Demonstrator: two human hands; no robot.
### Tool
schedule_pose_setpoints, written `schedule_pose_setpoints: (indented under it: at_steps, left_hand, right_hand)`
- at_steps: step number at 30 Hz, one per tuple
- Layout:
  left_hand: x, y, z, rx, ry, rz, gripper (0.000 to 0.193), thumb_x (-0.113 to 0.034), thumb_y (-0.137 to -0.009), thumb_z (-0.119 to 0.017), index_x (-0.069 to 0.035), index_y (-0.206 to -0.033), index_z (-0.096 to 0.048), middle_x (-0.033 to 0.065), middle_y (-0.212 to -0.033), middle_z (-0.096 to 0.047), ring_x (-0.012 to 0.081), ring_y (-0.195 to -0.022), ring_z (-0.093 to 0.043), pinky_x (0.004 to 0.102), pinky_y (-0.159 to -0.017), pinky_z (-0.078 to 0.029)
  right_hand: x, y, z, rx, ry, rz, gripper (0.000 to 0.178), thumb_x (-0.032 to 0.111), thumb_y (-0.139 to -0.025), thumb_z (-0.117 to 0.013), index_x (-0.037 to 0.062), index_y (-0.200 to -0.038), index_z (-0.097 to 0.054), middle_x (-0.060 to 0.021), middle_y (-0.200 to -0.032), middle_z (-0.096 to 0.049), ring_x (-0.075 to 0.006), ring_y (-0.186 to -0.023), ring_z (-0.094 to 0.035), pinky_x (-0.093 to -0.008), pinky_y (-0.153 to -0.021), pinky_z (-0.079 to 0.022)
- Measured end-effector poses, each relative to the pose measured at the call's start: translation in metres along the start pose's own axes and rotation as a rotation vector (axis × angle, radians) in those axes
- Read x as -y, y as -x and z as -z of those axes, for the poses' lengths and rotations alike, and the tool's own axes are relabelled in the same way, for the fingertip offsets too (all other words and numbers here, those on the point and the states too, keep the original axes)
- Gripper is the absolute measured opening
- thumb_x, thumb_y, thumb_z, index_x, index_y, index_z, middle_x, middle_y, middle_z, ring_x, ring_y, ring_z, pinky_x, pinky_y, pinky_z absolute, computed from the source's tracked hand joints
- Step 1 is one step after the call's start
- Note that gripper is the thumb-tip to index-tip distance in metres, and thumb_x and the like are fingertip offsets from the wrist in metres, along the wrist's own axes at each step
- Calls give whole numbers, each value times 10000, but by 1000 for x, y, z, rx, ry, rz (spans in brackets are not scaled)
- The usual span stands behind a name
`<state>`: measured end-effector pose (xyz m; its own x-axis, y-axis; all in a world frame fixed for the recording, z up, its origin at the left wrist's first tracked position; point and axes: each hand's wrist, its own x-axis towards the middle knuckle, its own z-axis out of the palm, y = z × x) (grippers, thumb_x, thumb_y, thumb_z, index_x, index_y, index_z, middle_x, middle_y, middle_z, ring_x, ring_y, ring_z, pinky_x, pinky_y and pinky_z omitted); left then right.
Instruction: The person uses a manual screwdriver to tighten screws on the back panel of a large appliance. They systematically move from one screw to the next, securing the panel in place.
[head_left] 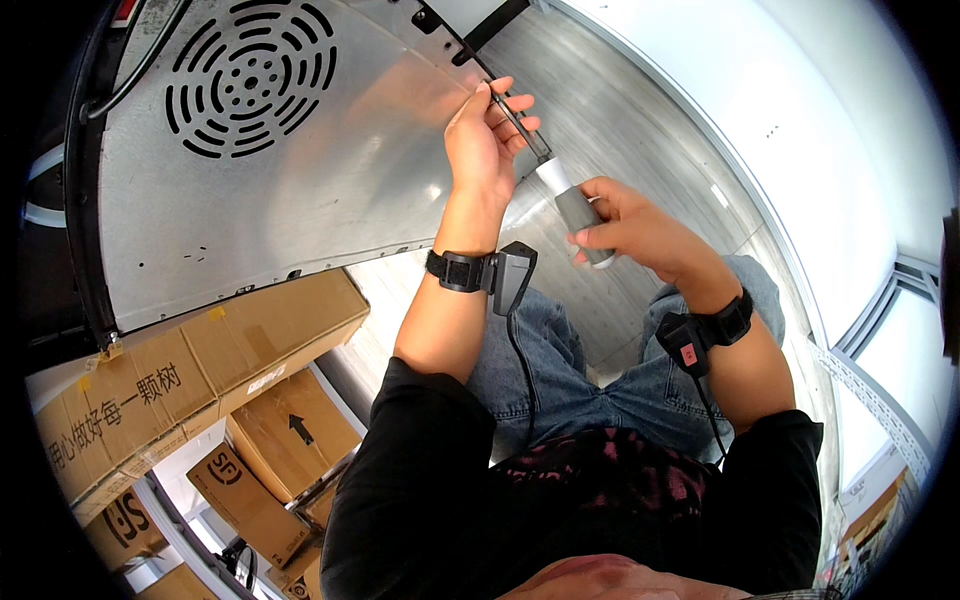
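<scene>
A screwdriver (574,212) with a grey and white handle slants up and left along the edge of a perforated metal panel (300,215). Its handle is in the grip of my right hand (640,228), thumb and fingers closed round the grey part. Higher up, my left hand (478,148) curls its fingers about the slim shaft near the tip, against the panel's edge. The tip itself is hidden by those fingers, and whether a screw sits there I cannot tell. Each wrist wears a strapped black device with a cable.
A long cardboard box (200,365) lies under the panel at the left, with more cartons (295,430) below it. Round vent slots (250,82) pierce the panel. A grey plank floor (620,110) spreads beyond my hands, and a white wall (790,130) bounds the right.
</scene>
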<state>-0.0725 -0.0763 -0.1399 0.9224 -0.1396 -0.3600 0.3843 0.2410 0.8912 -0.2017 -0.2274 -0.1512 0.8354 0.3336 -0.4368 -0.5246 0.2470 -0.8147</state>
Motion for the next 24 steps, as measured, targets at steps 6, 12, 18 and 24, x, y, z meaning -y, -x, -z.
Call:
schedule_pose_setpoints:
  at_steps: [6,12,18,24]
  left_hand:
    - [-1,0,0,20,50,28,325,-247,-982,-353,-52,-1094,-588,83,-869,-674,175,-696,-639,278,-622,-502]
    - [-3,4,-5,-20,60,28,326,-232,-978,-353,-47,-1114,-585,89,-880,-669,185,-688,-634,288,-613,-495]
    - [-2,4,-4,-16,62,27,318,-226,-976,-361,-38,-1109,-580,90,-867,-657,184,-680,-624,296,-606,-486]
    - [-1,5,-6,-17,90,27,305,-225,-977,-366,-39,-1110,-568,94,-871,-649,192,-685,-624,304,-603,-490]
  right_hand:
    - [4,0,-3,-3,252,17,596,245,-735,-735,-31,-1188,-463,-87,-914,-580,-137,-754,-573,-277,-612,-485]
    - [9,5,-8,-11,40,-49,495,248,-777,-654,-13,-1160,-478,-77,-895,-594,-154,-749,-615,-280,-640,-502]
    - [12,5,-4,-33,-61,-106,430,199,-818,-515,10,-1203,-479,-88,-953,-604,-182,-789,-645,-299,-666,-525]
    - [7,2,-3,-32,-64,-83,413,173,-815,-493,3,-1192,-500,-88,-903,-599,-166,-724,-638,-290,-616,-530]
